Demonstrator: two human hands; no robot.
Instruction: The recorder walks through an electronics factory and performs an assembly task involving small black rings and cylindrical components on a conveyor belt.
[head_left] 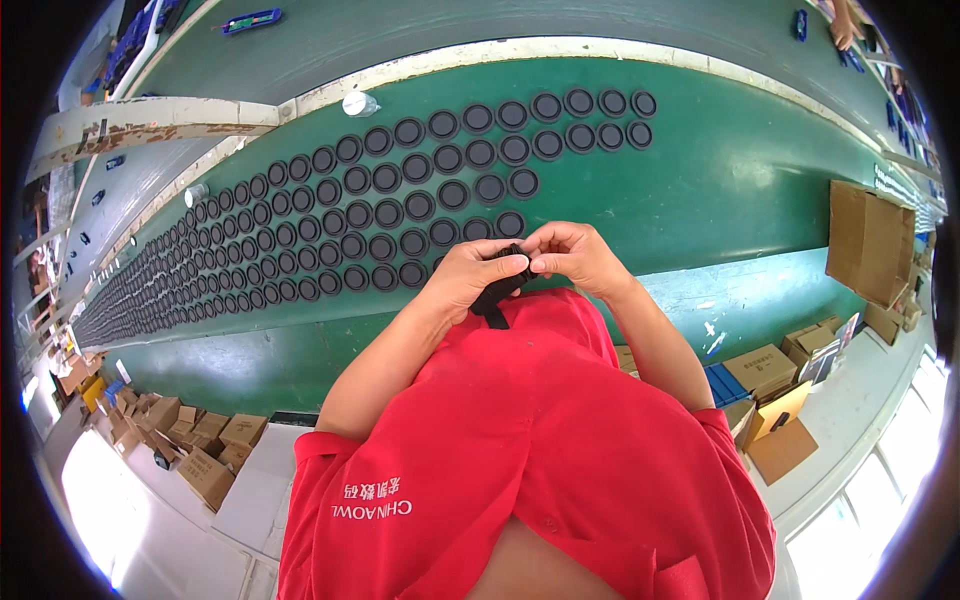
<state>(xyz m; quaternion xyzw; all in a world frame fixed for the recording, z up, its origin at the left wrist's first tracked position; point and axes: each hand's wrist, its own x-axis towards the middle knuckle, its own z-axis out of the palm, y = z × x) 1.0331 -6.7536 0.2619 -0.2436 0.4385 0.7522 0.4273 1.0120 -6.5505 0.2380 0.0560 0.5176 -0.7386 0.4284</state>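
Note:
Close to my red shirt front, at the near edge of the green table [740, 190], my two hands meet over a small black part with a strap-like tail [492, 298]. My left hand [468, 276] has its fingers wrapped round the part. With thumb and forefinger, my right hand [580, 258] pinches its upper end. The fingers cover much of the part, so its exact kind is hidden. Just past my hands lie long rows of black round caps with raised rims [453, 193], running far off to the left.
Two small whitish containers [360, 103] stand along the table's far edge. Beyond a pale rail runs a belt with blue items [251, 20]. Another person's hand [845, 28] is at the far right. An open cardboard box [868, 240] stands right; more cartons [206, 478] lie lower left.

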